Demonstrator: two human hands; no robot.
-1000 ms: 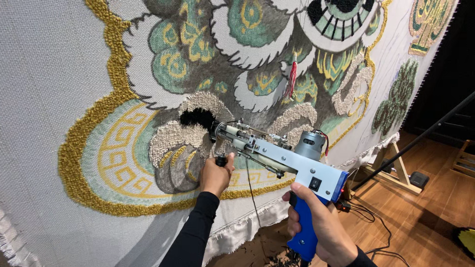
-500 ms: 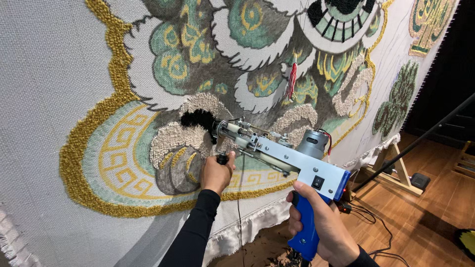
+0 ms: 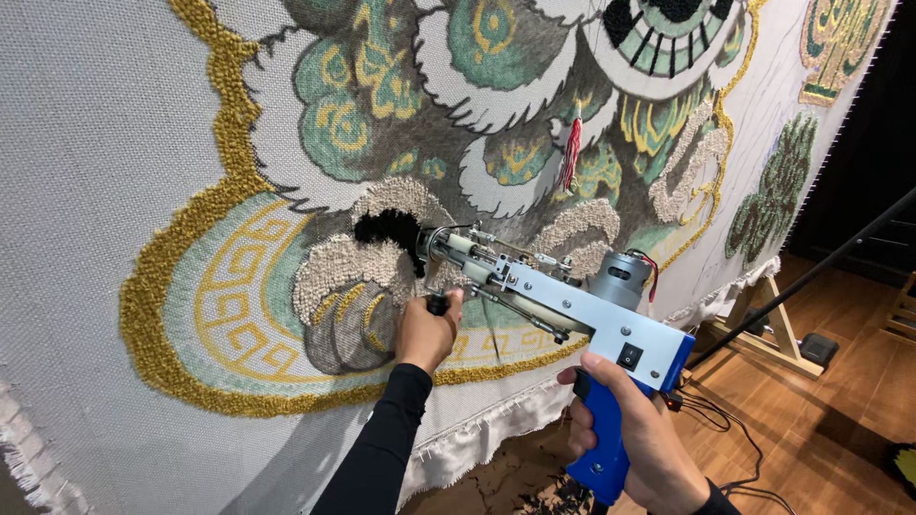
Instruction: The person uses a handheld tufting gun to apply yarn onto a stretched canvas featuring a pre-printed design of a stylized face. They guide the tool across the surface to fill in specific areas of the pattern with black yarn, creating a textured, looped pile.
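While held two-handed, tufting gun angled with long axis running from near right up to far left, needle tip pressed against stretched cloth at black tufted patch. Left hand clenched on small front handle, under barrel and nearer the cloth. Right hand wrapped around blue rear grip (index finger up by the trigger area). Gold border curving below and left of the tip.
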